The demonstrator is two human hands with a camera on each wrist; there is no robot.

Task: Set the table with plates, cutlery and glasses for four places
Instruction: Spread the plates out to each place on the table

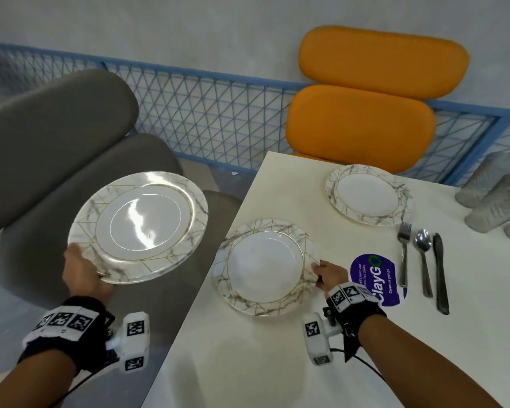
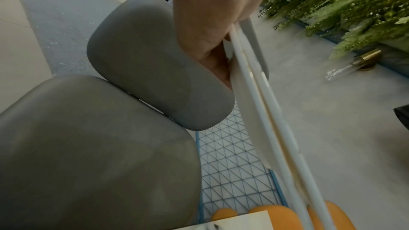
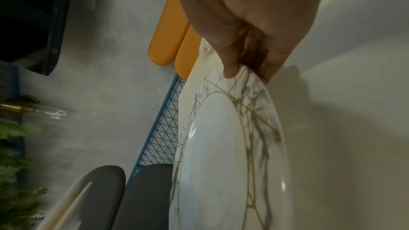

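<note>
My left hand (image 1: 83, 272) grips the near rim of a marble-patterned plate (image 1: 139, 225), held level in the air over the grey chair, left of the table. The left wrist view shows two stacked plate rims (image 2: 265, 111) in that left hand (image 2: 217, 15). My right hand (image 1: 327, 275) pinches the right rim of a matching plate (image 1: 265, 266) lying at the table's left edge. In the right wrist view the thumb of the right hand (image 3: 243, 15) lies on that plate (image 3: 221, 163). A third plate (image 1: 368, 194) sits at the far side by the orange chair.
A fork (image 1: 404, 254), spoon (image 1: 423, 260) and knife (image 1: 440, 272) lie side by side right of my right hand, next to a purple sticker (image 1: 374, 278). Clear glasses (image 1: 495, 195) stand far right. A grey chair (image 1: 56, 128), an orange chair (image 1: 365, 119) and a blue mesh fence (image 1: 218, 113) surround the cream table (image 1: 248, 363).
</note>
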